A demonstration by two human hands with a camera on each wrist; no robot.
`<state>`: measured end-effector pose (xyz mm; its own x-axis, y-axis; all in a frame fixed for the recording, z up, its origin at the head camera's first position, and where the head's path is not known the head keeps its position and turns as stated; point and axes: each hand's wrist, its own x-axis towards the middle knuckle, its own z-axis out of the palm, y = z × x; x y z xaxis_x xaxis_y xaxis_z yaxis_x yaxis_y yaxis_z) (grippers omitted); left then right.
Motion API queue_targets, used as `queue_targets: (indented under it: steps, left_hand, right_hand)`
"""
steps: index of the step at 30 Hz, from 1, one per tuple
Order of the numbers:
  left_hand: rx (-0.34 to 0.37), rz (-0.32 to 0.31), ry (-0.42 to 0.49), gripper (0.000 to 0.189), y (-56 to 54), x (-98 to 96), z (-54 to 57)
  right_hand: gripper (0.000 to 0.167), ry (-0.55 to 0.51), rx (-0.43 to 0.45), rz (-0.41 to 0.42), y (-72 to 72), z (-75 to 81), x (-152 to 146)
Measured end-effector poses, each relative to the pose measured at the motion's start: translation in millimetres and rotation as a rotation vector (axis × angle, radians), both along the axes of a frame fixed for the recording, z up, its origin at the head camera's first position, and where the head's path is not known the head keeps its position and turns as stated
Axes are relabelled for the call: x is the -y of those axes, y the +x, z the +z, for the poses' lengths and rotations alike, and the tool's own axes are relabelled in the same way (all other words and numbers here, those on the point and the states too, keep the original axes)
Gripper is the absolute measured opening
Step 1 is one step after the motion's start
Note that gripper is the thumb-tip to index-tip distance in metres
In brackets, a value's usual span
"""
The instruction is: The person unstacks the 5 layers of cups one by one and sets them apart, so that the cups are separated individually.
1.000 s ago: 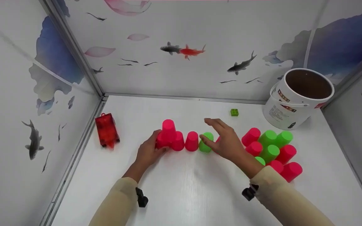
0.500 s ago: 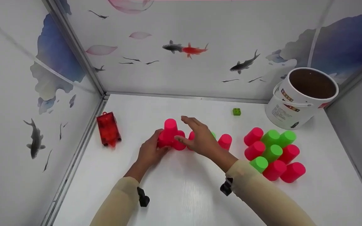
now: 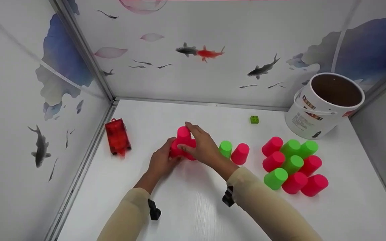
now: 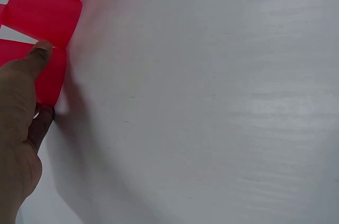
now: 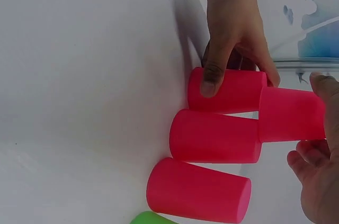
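Upside-down red plastic cups stand in a row, with one more red cup [image 3: 183,132] perched across the two at the left end. My left hand [image 3: 160,161] grips the leftmost lower cup [image 5: 235,92], its thumb along the near side. Beside that cup stands a second lower cup [image 5: 214,138]. At the top cup, my right hand [image 3: 203,147] has its thumb and fingers curled round the upper part. A third red cup [image 5: 198,191] in the row is hidden behind the right hand in the head view. Farther right are a green cup [image 3: 226,148] and another red cup [image 3: 240,154].
A cluster of several red and green cups [image 3: 293,164] stands at the right. Behind it is a white bucket [image 3: 298,122]. A small green block [image 3: 254,119] lies near the back wall, and a red toy [image 3: 117,135] at the left.
My right hand has moved left along the row, from above the green cup to the raised red cup, and closed round it. The left hand keeps its grip on the leftmost cup.
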<state>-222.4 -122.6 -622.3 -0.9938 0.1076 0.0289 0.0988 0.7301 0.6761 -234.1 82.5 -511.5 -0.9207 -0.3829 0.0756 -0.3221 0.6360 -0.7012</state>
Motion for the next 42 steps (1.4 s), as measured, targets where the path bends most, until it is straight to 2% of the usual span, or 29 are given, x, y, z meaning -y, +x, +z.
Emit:
queue_targets:
  steps: [18,25,36,42]
  left_hand:
    - [0.040,0.029,0.001,0.088,0.5,-1.5,-0.7]
    - [0.026,0.022,0.008,0.082,-0.2,-1.8,0.3]
    - [0.047,0.028,0.002,0.078,-1.5,-3.7,3.3]
    - [0.046,0.033,0.001,0.078,-0.8,-3.6,2.1]
  right_hand:
    - [0.086,-0.001,0.007,-0.014,-5.1,-7.6,2]
    - [0.087,0.016,0.039,-0.030,-5.4,-8.3,3]
    - [0.084,-0.073,-0.025,0.001,-5.2,-3.5,-9]
    - [0.083,-0.081,-0.071,0.019,-4.5,-1.0,-21]
